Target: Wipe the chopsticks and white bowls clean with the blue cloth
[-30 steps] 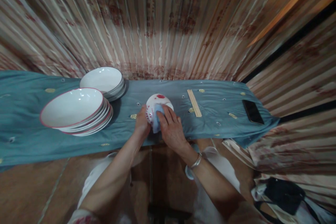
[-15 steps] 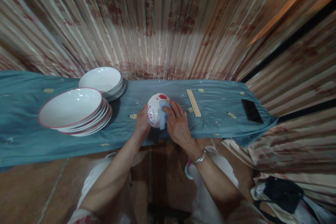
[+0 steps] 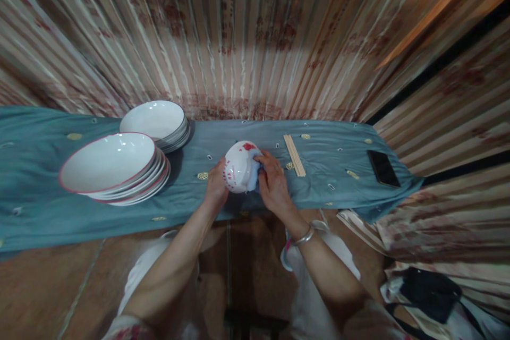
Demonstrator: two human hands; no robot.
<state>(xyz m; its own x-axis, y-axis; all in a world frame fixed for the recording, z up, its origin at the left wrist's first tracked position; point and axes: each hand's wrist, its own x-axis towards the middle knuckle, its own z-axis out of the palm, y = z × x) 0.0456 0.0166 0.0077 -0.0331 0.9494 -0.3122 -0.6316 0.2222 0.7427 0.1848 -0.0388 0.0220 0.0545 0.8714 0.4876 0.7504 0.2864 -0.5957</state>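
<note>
A white bowl (image 3: 238,168) with a red flower and small red marks is tilted, its outer side facing up, above the front part of the table. My left hand (image 3: 216,181) is closed on the bowl's left edge. On the opposite side, my right hand (image 3: 274,178) presses a light blue cloth (image 3: 254,172) against the bowl's right side. The right fingers are bent over the cloth and partly hide it. The bowl's inside cannot be seen.
On the left stand a stack of red-rimmed plates (image 3: 107,164) and, behind it, a stack of dark-rimmed plates (image 3: 153,119). Several chopsticks (image 3: 294,155) and a black phone (image 3: 383,168) lie to the right on the teal tablecloth (image 3: 326,149). A pleated curtain (image 3: 255,53) hangs behind.
My right hand and the cloth have slid a little to the right, from the bowl's upper surface toward its right side. My left hand and the bowl have hardly moved.
</note>
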